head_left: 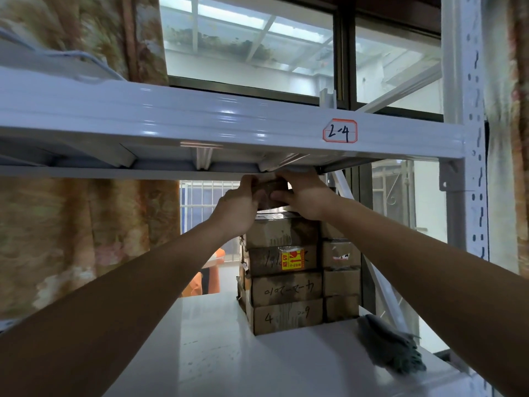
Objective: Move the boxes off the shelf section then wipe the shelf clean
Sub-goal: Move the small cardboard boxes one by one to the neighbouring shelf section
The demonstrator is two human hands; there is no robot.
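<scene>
A stack of several brown cardboard boxes (284, 285) stands at the back of the white shelf (217, 353), with a second narrower stack (341, 279) beside it on the right. Both my hands reach to the top of the stack, just under the upper shelf beam. My left hand (239, 206) grips the left side of the top box (270, 190), and my right hand (305, 194) grips its right side and top. The top box is mostly hidden by my fingers. A grey-green cloth (389, 348) lies on the shelf at the right.
The upper shelf beam (229, 121) with a "2-4" label (340, 130) sits close above the stack. A white upright post (469, 138) bounds the right side. Patterned curtains (80, 233) hang at the left, and a window lies behind.
</scene>
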